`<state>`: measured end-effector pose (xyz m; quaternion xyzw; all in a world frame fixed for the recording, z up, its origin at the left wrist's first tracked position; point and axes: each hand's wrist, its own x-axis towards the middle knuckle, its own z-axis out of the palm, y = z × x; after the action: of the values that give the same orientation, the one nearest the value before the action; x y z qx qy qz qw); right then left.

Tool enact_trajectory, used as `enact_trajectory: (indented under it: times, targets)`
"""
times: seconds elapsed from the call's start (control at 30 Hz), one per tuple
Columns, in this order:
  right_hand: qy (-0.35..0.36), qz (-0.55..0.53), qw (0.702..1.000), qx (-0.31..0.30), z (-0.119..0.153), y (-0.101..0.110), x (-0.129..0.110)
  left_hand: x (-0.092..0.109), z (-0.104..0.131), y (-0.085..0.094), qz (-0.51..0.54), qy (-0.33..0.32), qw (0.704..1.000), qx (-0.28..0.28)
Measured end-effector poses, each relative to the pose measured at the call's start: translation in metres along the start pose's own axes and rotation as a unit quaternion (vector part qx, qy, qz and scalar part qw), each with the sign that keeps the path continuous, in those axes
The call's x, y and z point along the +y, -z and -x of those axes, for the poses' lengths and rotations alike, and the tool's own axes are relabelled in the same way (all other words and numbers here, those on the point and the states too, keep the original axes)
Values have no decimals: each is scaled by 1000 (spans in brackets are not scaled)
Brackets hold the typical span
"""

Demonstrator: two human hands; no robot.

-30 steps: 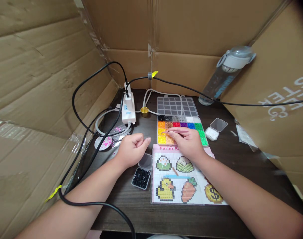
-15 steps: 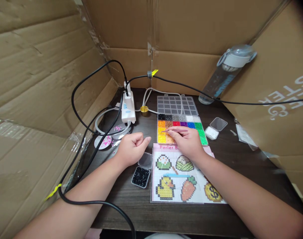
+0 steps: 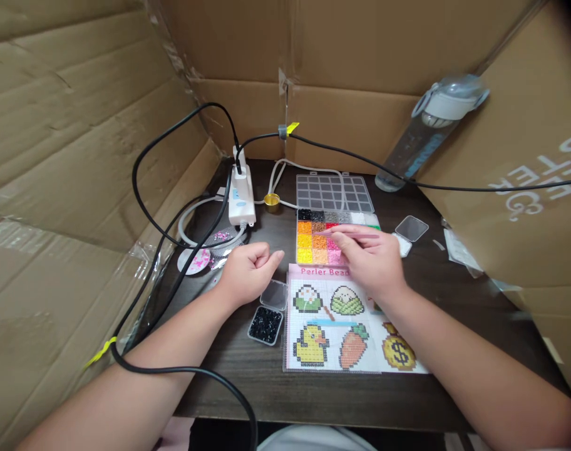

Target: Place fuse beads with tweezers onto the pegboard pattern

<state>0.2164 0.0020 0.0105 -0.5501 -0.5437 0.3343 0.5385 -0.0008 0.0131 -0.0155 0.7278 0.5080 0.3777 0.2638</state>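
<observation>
Pink tweezers [image 3: 360, 235] are pinched in my right hand [image 3: 372, 260], their tips over the orange and brown compartments of the bead box [image 3: 305, 241]. The lid of that box is folded back behind it. My left hand [image 3: 248, 272] is curled into a fist with nothing visible in it, above the table left of the box. Below it sits a small clear case of black beads [image 3: 265, 325] with its lid open. The pattern sheet [image 3: 332, 300] lies in front of the bead box, showing a duck, a carrot and rice balls under a clear pegboard.
A white power strip [image 3: 241, 194] with black cables stands behind my left hand, beside a gold cup [image 3: 272, 201]. A bottle [image 3: 424, 134] leans at the back right. A small white-bead case [image 3: 402, 245] is partly behind my right hand. Cardboard walls surround the table.
My right hand has shifted to the right with the tweezers, whose tips left the yellow compartments. My left hand stays closed in nearly the same place. The view has tilted slightly.
</observation>
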Motion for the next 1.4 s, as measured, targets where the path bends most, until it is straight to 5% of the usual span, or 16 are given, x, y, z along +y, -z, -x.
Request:
enact_trajectory:
  times: [0.17, 0.33, 0.5, 1.4]
  targets:
    - [19, 7, 1000, 3, 18, 33, -24, 1, 0, 0, 8, -5, 1000, 7]
    - [10, 36, 993, -115, 45, 52, -20, 2, -1, -1, 10, -9, 1000, 13]
    - [-15, 28, 980, -196, 60, 47, 1, 5, -1, -2, 7, -9, 1000, 7]
    - [-21, 3, 964, -264, 62, 45, 18, 6, -2, -3, -2, -52, 998, 21]
